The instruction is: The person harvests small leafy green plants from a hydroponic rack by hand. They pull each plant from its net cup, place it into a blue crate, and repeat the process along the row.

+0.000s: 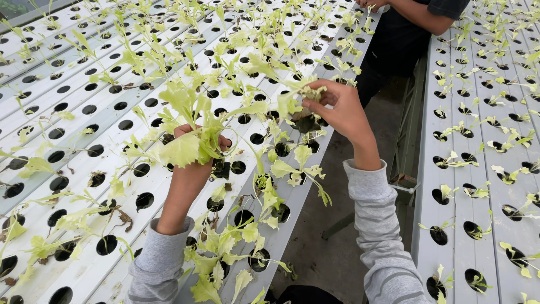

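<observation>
White channel bench (84, 121) with round holes and lettuce seedlings; grey floor aisle (332, 247) to its right. Left hand (194, 149), fingers closed on a seedling bunch (188, 121) above the bench. Right hand (337, 110) pinches one rooted seedling (304, 107) over the bench's right edge.

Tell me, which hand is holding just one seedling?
The right hand: it pinches a single small seedling with a dark root plug. The left hand grips a whole leafy bunch.

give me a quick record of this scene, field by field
setting: white grow channels with round holes
left hand: holds a bunch of lettuce seedlings
right hand: fingers pinch a single seedling with a dark root plug
sleeves: grey
other person: a bare arm at top, dark shirt
right side: second bed with small seedlings
</observation>
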